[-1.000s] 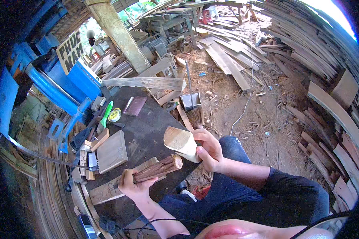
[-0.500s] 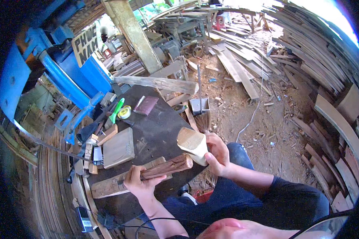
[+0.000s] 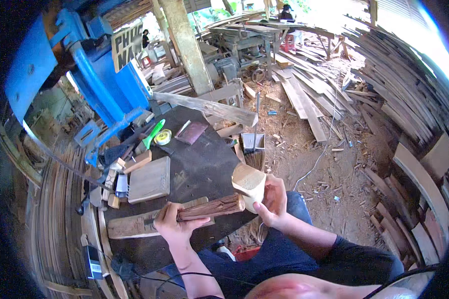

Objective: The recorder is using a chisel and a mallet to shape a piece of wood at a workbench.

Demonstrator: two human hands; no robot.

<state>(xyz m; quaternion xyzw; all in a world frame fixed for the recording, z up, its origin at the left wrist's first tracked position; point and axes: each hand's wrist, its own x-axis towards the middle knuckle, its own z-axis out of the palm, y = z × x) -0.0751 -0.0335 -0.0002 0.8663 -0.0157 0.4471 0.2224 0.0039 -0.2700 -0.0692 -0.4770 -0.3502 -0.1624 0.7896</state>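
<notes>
My left hand (image 3: 173,224) is wrapped round a rough, reddish-brown stick of wood (image 3: 209,208), held level above the table's near edge. My right hand (image 3: 274,203) grips a pale, smooth-cut wood block (image 3: 250,180) with an angled top face. The stick's right end meets the lower left side of the block; whether they are joined or only touching, I cannot tell. Beneath my left hand a flat board (image 3: 129,227) lies on the dark tabletop (image 3: 199,164). Beyond it rests a squarish grey-brown wood slab (image 3: 149,180).
Left of the table stands a blue machine (image 3: 110,94) with a curved metal band. A green-handled brush (image 3: 154,133), a yellow tape roll (image 3: 162,137) and a maroon sheet (image 3: 192,133) lie on the table. Right of it are a dustpan (image 3: 254,142), a cable and stacked planks (image 3: 394,84).
The view has shifted, so the surroundings sit lower and farther right. The pale block has turned slightly in my right hand. Both hands keep their hold.
</notes>
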